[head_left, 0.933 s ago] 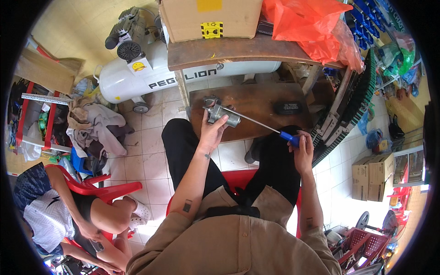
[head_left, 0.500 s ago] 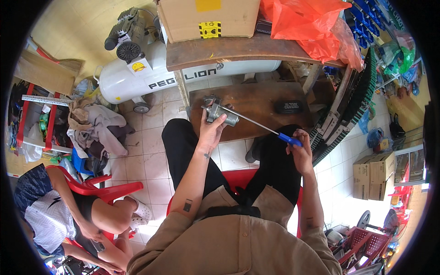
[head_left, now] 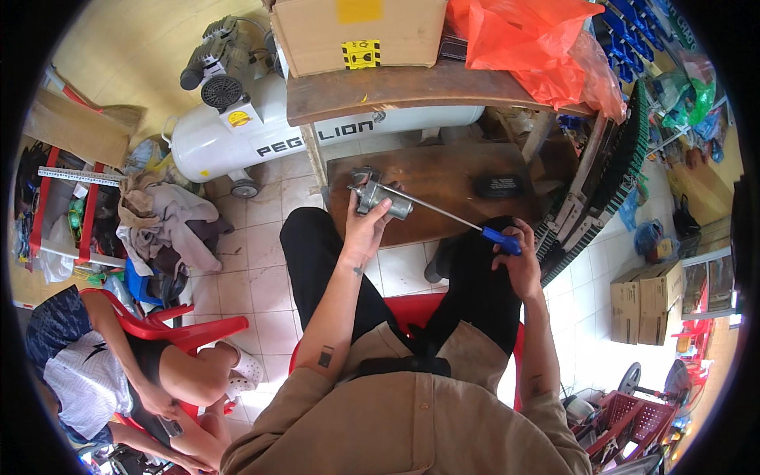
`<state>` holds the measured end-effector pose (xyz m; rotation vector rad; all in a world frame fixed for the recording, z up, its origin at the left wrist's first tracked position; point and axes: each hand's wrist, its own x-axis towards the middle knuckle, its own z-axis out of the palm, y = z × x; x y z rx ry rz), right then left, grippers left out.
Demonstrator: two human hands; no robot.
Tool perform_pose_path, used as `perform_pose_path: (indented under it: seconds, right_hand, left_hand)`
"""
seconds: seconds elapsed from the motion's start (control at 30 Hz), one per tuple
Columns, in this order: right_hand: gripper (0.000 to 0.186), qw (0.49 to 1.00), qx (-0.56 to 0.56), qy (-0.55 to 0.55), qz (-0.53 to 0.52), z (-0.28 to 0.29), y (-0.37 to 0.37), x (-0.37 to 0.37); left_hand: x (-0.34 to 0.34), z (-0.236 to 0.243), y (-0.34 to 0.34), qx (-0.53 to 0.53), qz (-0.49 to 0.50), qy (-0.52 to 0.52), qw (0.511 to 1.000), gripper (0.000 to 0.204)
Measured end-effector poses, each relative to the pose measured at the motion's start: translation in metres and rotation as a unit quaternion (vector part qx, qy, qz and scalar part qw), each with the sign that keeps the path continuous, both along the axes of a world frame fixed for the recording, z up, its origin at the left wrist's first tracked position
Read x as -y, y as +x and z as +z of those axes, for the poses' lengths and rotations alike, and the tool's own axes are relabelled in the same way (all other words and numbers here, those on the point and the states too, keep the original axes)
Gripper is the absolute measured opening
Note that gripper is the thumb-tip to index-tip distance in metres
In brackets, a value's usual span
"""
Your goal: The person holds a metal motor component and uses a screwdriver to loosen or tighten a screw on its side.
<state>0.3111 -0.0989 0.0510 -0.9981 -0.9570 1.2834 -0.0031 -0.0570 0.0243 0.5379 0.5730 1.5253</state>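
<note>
"Shelving with red uprights stood at the far left of the frame, and below it, lower left, a person sat on a red chair."

"And next to those?"

"A heap of greyish clothing lay right of the shelving. Above it, upper left, I saw a white air compressor on small wheels."

"Where was the metal part?"

"Near the centre, just above the worker's knees. It was a grey cylinder, held over the near edge of a low brown table. The left hand was wrapped around it, thumb along its near side."

"Anything higher up there?"

"Yes, a cardboard box on a wooden bench, top centre."

"What about the tool?"

"A screwdriver with a blue handle slanted down to the right from the cylinder. Its tip was at the cylinder's upper side; whether it sat in a screw, I couldn't tell. The right hand, right of centre, had its fingers curled about the handle's end."

"And beyond?"

"A black case lay on the low table above that handle. An orange plastic bag covered the bench's right end, upper right, and brown cartons were stacked at the right."
</note>
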Motion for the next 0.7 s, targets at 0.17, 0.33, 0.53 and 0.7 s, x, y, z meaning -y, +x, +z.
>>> perform_pose_path:
  seconds: [0.17, 0.33, 0.53, 0.7]
  right_hand:
    - [0.045, 0.991, 0.103, 0.048, -0.071, -0.012, 0.004, -0.005]
    - [0.051, 0.989, 0.104, -0.079, -0.065, -0.003, 0.011, 0.0]
    - [0.054, 0.997, 0.014, 0.042, -0.07, 0.004, -0.014, 0.002]
    - [0.046, 0.984, 0.169, -0.056, -0.005, 0.003, 0.001, 0.0]
  left_hand:
    - [0.001, 0.001, 0.004, 0.029, -0.009, -0.011, 0.999, 0.061]
    - [0.001, 0.0, 0.005, -0.019, -0.022, -0.007, 1.0, 0.062]
    - [-0.001, -0.002, 0.0, 0.015, 0.007, 0.0, 1.0, 0.06]
    - [-0.001, 0.0, 0.001, 0.027, -0.006, -0.01, 1.0, 0.06]
